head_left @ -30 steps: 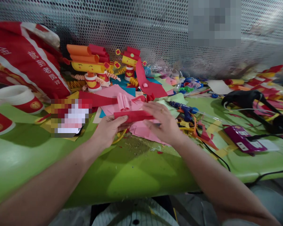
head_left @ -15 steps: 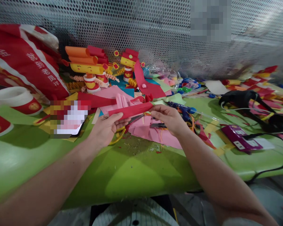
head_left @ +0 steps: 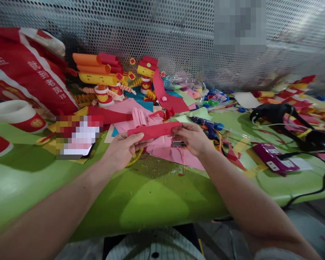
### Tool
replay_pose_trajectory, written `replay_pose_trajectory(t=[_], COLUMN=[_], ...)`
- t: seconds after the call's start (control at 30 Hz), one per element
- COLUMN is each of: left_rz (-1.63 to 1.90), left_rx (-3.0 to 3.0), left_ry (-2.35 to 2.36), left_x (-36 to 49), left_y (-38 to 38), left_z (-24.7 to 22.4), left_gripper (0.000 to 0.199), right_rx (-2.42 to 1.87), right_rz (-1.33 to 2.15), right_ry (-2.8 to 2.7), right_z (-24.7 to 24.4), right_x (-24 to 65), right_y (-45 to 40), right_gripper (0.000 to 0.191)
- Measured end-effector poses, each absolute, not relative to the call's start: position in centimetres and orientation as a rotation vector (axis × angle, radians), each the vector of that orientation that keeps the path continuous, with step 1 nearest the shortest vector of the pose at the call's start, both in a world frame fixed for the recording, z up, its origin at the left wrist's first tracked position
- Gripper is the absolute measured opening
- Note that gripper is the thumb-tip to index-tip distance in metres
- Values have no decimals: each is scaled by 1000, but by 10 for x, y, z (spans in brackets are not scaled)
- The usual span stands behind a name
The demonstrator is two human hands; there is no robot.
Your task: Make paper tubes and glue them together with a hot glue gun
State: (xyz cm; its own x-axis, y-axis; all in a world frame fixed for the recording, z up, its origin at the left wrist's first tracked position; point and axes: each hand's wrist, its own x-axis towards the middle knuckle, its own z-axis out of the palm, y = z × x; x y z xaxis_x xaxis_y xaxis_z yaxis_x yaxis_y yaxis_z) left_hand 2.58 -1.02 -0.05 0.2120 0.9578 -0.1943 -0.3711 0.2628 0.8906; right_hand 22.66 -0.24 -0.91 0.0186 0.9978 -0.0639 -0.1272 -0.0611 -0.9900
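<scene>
A folded strip of red paper (head_left: 157,130) is stretched level between my two hands, above the table. My left hand (head_left: 126,146) pinches its left end, thumb on top and fingers curled beneath. At the right end, the thumb and fingers of my right hand (head_left: 191,137) close on the paper. Under and behind the strip lie pink paper sheets (head_left: 165,151). A pleated pink paper piece (head_left: 138,117) stands just behind the strip. Yellow scissor handles (head_left: 135,157) show partly beneath my left hand.
A phone (head_left: 79,139) lies left of my hands, near paper cups (head_left: 21,115) and a red bag (head_left: 29,68). Paper figures (head_left: 100,79) stand at the back. To the right are a blue glue gun (head_left: 208,124), a purple power strip (head_left: 274,159) and a black strapped device (head_left: 281,115).
The red strip has come a little to the right and turned its broad face more towards me. My right hand has shifted its hold along the right end.
</scene>
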Motion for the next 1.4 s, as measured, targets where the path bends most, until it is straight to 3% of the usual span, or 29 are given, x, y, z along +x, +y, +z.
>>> replay_pose_trajectory(t=[0.77, 1.0, 1.23, 1.4], left_rz=[1105, 1024, 1006, 1045], left_rx=[929, 836, 747, 749], left_ry=[984, 922, 971, 977], left_x=[22, 19, 22, 25], left_y=[-7, -4, -3, -5], left_z=[-5, 4, 0, -1], left_gripper=[6, 19, 7, 12], right_rx=[-1141, -1085, -1111, -1119], right_rz=[1481, 1418, 1423, 1441], right_ry=[-938, -1022, -1050, -1021], right_z=[-1, 0, -2, -1], right_x=[229, 233, 230, 227], right_y=[-6, -7, -8, -9], right_gripper=[13, 23, 28, 31])
